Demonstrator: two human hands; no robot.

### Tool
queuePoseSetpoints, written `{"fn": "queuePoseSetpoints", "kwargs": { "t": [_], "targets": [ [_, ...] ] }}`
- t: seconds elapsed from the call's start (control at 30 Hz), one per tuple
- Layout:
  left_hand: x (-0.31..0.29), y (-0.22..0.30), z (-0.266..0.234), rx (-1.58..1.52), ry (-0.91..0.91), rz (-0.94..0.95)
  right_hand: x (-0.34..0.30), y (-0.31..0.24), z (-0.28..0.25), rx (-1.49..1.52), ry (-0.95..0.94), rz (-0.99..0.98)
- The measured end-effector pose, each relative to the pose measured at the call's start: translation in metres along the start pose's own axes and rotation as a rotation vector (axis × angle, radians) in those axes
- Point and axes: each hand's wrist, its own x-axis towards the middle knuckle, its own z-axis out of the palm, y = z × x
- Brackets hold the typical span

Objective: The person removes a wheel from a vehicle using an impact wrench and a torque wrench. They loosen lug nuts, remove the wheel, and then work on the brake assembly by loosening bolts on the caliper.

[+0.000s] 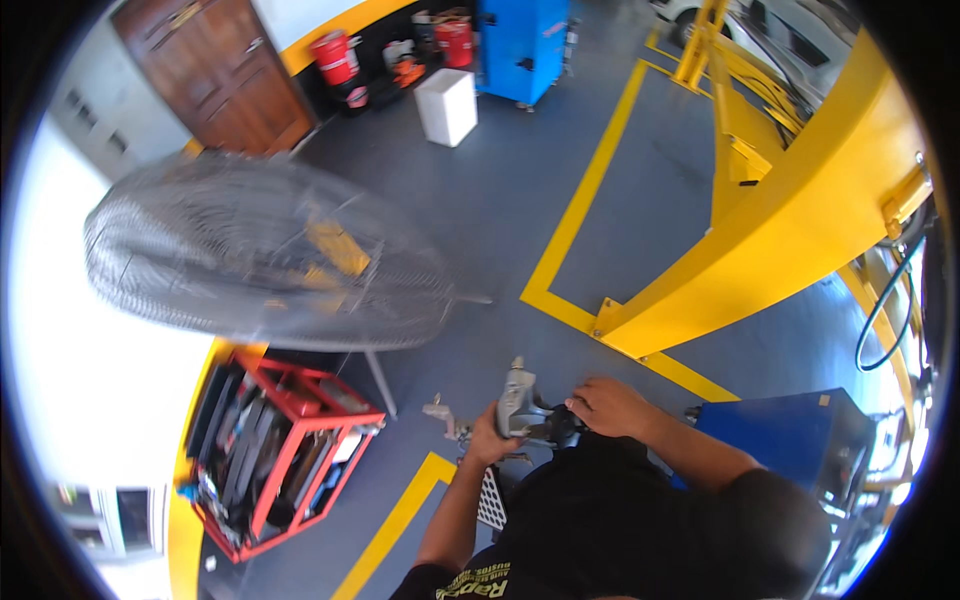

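Close in front of my body, my left hand [487, 437] is wrapped around the lower side of a grey cast-metal part [516, 395], which has a short stub on its far end. My right hand [608, 406] lies with curled fingers over a black rounded piece [563, 426] right beside it. Whether the black piece is joined to the grey part cannot be made out. Left of my left hand sits a smaller metal fitting [440, 411]. Below, partly hidden by my forearm and shirt, shows a pale plate with round holes [491, 500].
A large caged fan [270, 250] stands at left, above a red tool cart [300, 430] full of tools. A yellow lift post [740, 260] rises at right, near a blue cabinet [780, 440]. Farther off are a white bin [447, 108] and a blue cabinet on wheels [522, 50].
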Motion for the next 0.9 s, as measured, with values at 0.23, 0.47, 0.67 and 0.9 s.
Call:
{"fn": "queuePoseSetpoints", "kwargs": {
  "t": [0.23, 0.47, 0.67, 0.9],
  "targets": [
    [0.317, 0.043, 0.096, -0.028, -0.454, 0.111, 0.05, 0.127, -0.133, -0.202, 0.187, 0.398],
    [0.61, 0.179, 0.138, -0.203, -0.448, 0.153, 0.176, 0.264, -0.361, -0.173, 0.399, 0.258],
    [0.851, 0.316, 0.091, 0.059, -0.462, 0.26, 0.327, 0.33, -0.541, 0.069, 0.441, 0.335],
    [1.16, 0.374, -0.003, 0.039, -0.382, 0.379, 0.582, 0.436, -0.732, -0.163, 0.568, -0.174]
  ]
}}
